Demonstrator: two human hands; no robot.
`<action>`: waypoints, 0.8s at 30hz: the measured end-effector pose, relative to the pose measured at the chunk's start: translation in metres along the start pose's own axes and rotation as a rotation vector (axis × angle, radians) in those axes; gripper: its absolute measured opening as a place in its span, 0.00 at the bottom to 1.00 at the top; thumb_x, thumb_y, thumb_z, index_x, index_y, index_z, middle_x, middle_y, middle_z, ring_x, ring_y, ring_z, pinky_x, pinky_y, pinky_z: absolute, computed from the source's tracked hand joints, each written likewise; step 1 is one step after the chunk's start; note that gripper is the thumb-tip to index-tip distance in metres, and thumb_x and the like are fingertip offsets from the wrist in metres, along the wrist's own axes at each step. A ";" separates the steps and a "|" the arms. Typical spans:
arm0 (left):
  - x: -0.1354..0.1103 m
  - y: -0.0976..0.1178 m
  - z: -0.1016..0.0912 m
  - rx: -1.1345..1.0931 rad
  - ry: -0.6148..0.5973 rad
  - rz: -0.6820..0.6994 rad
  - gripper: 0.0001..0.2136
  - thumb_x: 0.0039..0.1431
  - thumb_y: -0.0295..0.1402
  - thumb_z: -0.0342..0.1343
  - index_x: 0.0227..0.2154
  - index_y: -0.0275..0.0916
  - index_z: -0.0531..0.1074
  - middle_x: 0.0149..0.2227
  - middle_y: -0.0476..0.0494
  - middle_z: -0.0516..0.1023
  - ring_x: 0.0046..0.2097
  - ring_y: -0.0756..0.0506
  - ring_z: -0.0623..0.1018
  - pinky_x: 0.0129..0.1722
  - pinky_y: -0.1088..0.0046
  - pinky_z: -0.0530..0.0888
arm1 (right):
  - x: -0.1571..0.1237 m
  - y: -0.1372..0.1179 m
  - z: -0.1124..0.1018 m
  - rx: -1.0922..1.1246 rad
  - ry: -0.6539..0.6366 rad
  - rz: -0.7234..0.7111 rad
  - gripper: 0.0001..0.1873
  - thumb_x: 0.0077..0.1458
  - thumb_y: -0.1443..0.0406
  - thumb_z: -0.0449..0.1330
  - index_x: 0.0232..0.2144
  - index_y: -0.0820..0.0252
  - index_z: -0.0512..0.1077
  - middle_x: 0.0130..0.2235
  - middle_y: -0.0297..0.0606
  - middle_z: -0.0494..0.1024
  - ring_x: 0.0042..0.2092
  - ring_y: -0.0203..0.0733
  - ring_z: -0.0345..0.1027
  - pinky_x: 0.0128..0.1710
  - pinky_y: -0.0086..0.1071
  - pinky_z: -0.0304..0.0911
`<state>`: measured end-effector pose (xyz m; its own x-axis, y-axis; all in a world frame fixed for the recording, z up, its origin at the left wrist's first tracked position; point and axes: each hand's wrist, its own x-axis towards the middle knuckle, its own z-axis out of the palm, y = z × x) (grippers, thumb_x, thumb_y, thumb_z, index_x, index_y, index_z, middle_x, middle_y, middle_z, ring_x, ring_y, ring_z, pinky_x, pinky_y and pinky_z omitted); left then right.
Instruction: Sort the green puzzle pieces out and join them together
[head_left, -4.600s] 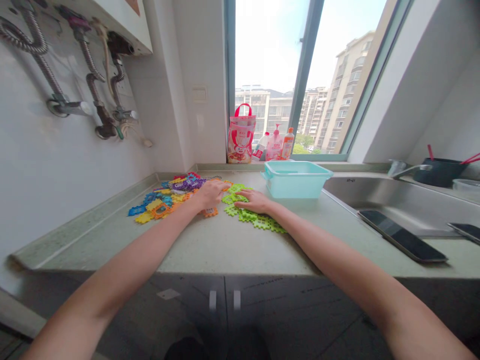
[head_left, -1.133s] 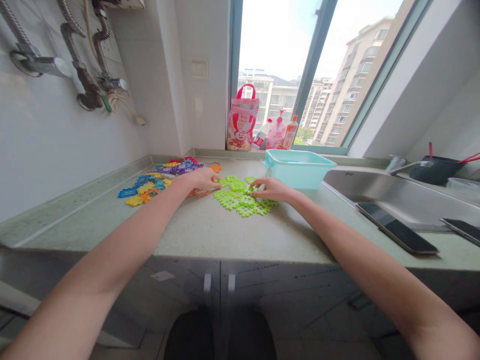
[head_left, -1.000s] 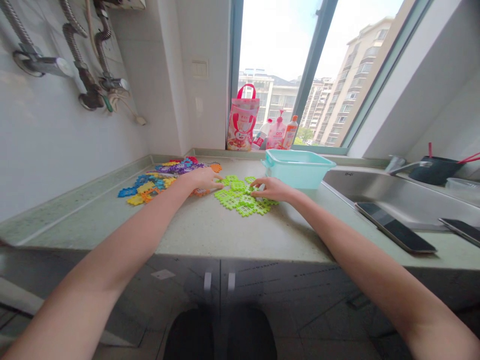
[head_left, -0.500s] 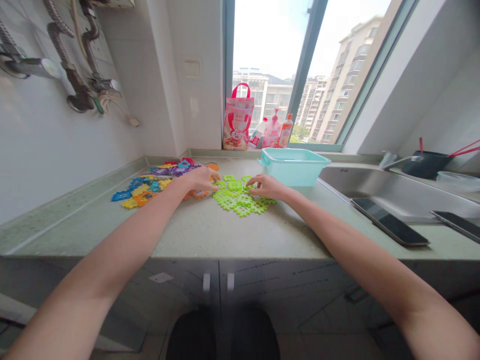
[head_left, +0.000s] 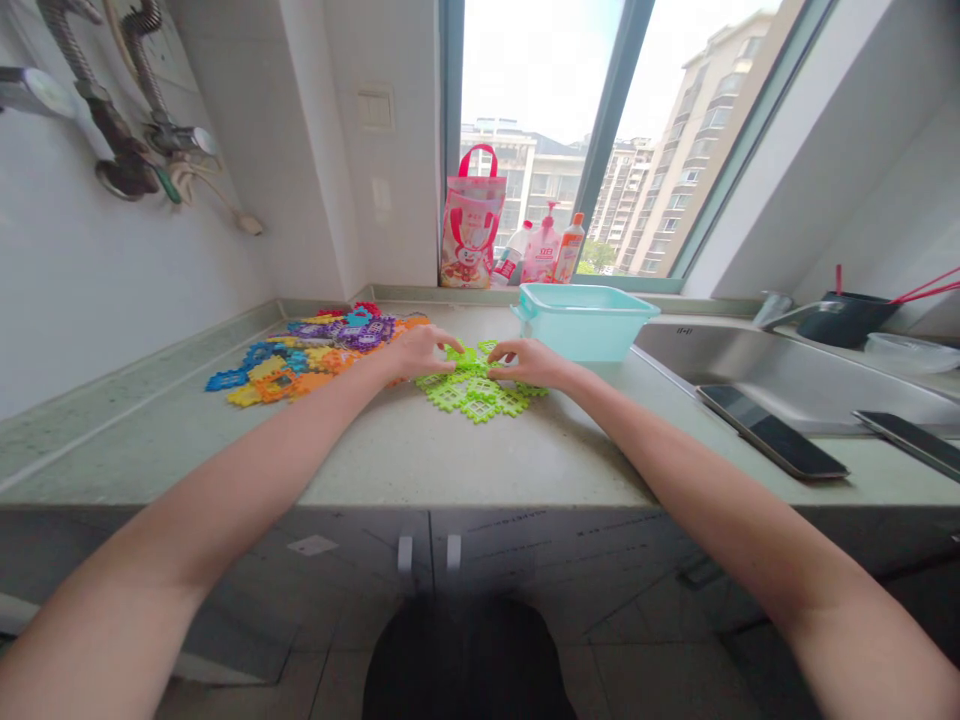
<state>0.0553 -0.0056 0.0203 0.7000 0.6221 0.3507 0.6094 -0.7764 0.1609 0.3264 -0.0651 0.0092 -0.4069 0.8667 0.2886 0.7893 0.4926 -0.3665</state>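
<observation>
At the centre of the frame, flat lime-green plastic lattice pieces with toothed edges (head_left: 481,404) lie overlapping on the pale speckled countertop (head_left: 465,465). The left hand (head_left: 421,354) and right hand (head_left: 531,362) flank them, fingers curved; whether either pinches a piece, I cannot tell. Similar multicoloured pieces (head_left: 279,372) are heaped centre-left; a rectangular turquoise plastic tub (head_left: 585,325) stands right of centre.

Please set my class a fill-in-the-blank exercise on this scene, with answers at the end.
1. The left hand and right hand are at pieces coloured ____.
2. The multicoloured pile lies nearer the ____ hand.
3. The turquoise tub stands beside the metal ____.
4. The red-handled bag stands in front of the ____.
Missing words: green; left; sink; window.
</observation>
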 end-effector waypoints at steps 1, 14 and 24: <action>0.001 0.000 0.002 -0.010 -0.034 0.027 0.18 0.56 0.41 0.62 0.48 0.45 0.84 0.49 0.46 0.85 0.51 0.41 0.81 0.56 0.68 0.73 | 0.000 -0.001 0.000 0.003 -0.008 0.001 0.14 0.59 0.57 0.70 0.45 0.57 0.82 0.44 0.39 0.85 0.44 0.43 0.77 0.46 0.32 0.68; 0.001 -0.006 0.005 -0.155 0.019 -0.097 0.28 0.48 0.50 0.69 0.49 0.39 0.80 0.45 0.40 0.85 0.45 0.42 0.83 0.46 0.68 0.77 | -0.004 -0.004 -0.002 -0.086 -0.001 0.043 0.17 0.55 0.62 0.69 0.48 0.56 0.82 0.41 0.38 0.84 0.42 0.43 0.77 0.42 0.31 0.67; -0.012 -0.021 -0.057 -0.267 -0.412 -0.118 0.29 0.49 0.47 0.67 0.56 0.47 0.80 0.57 0.44 0.82 0.53 0.41 0.82 0.48 0.72 0.78 | -0.008 0.003 -0.032 0.058 -0.075 -0.032 0.24 0.51 0.70 0.66 0.52 0.57 0.80 0.53 0.40 0.84 0.52 0.47 0.78 0.53 0.35 0.70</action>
<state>0.0128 -0.0032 0.0653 0.7538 0.6536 -0.0682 0.6142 -0.6639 0.4266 0.3473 -0.0729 0.0344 -0.4664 0.8528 0.2351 0.7481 0.5221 -0.4097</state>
